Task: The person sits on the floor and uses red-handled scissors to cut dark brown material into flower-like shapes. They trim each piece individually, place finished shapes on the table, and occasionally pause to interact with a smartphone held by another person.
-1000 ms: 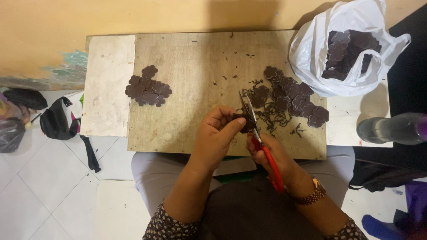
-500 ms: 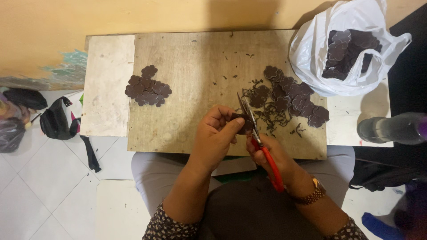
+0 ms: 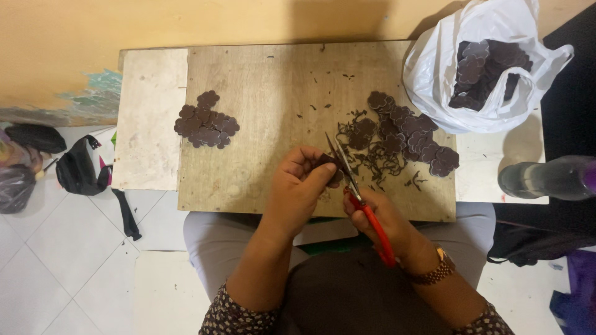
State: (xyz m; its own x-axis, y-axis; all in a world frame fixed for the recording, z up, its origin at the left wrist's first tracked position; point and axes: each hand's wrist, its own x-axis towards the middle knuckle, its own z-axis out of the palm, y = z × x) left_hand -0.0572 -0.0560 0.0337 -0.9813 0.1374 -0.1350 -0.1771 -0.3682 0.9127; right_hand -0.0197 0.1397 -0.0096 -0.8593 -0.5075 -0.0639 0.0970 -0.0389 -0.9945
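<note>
Up and to the left of the hands, a small pile of trimmed brown flower-shaped pieces (image 3: 206, 124) lies on the wooden bench (image 3: 267, 105). The left hand (image 3: 304, 186) pinches one brown piece (image 3: 327, 162) at the blades of the red-handled scissors (image 3: 357, 195), which the right hand (image 3: 379, 217) grips closed around the handles. Up and right lie untrimmed brown pieces (image 3: 406, 133) amid curled offcuts (image 3: 379, 169), beside a white plastic bag (image 3: 447, 74) of more.

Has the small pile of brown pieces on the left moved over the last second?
No. The small pile of brown pieces sits at the same spot near the wooden board's left edge.
</note>
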